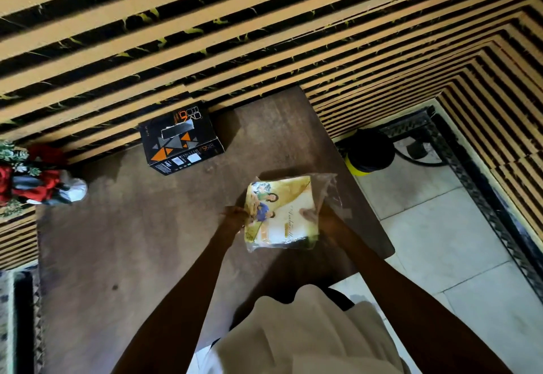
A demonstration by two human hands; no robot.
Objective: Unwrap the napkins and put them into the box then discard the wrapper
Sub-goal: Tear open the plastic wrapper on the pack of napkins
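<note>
Gripping the napkin pack (280, 215) at both sides, my left hand (235, 216) and right hand (326, 218) had fingers closed; its script was unreadable, and the box (180, 138) at 11 o'clock read "OXO".

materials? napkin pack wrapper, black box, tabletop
Wrapper: thin clear plastic film by the look; glossy, crinkled, see-through at its loose end.
Black box: probably printed cardboard; matte, sharp folded edges, slot in the top.
Tabletop: looks like dark brown wood or laminate; dull sheen, too blurred to settle.

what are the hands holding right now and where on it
Both hold the wrapped napkin pack: the left hand grips its left edge, and the right hand grips its right side, where the clear wrapper hangs loose.
</note>
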